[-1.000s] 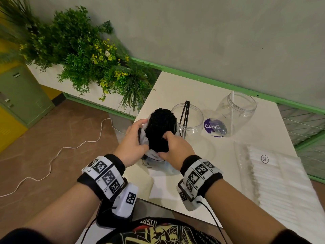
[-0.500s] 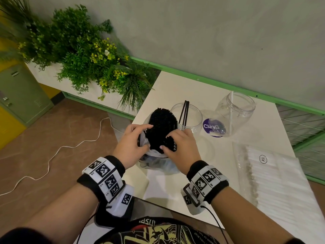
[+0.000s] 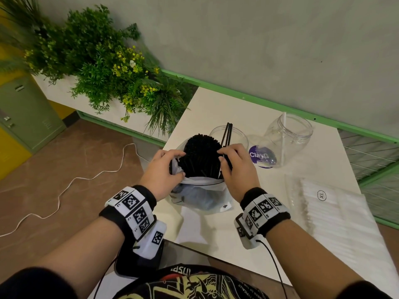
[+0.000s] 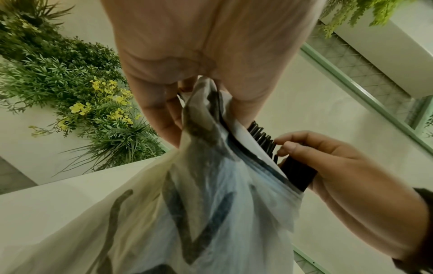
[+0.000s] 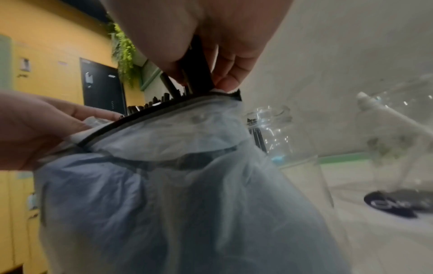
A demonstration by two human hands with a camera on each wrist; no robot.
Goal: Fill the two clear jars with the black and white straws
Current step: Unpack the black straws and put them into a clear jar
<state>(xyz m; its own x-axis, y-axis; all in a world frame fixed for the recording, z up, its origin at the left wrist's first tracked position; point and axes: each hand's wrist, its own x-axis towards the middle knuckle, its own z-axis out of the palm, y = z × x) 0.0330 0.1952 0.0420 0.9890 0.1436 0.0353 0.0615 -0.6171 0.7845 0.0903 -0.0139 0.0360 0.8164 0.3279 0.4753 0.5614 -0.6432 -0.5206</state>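
A dense bundle of black straws (image 3: 199, 157) stands upright in a translucent plastic bag (image 3: 200, 196) on the white table (image 3: 216, 108). My left hand (image 3: 160, 169) pinches the bag's rim (image 4: 203, 103) on the left side. My right hand (image 3: 234, 164) grips a few black straws (image 5: 196, 68) at the bundle's right edge, pinched between thumb and fingers. Behind the bag stands a clear jar (image 3: 235, 138) holding a few black straws (image 3: 226, 133). A second clear jar (image 3: 288, 139) to its right holds one white straw (image 3: 283, 137). A pack of white straws (image 3: 336, 214) lies at the right.
A round purple label (image 3: 261, 157) lies between the jars. Green plants (image 3: 97, 67) fill a planter left of the table. A white cable (image 3: 64, 186) runs over the brown floor. A green rail (image 3: 280, 106) and grey wall close off the table's far side.
My right hand has shifted from the front of the bundle to its right edge and closed on a few straws. The left hand keeps hold of the bag rim.
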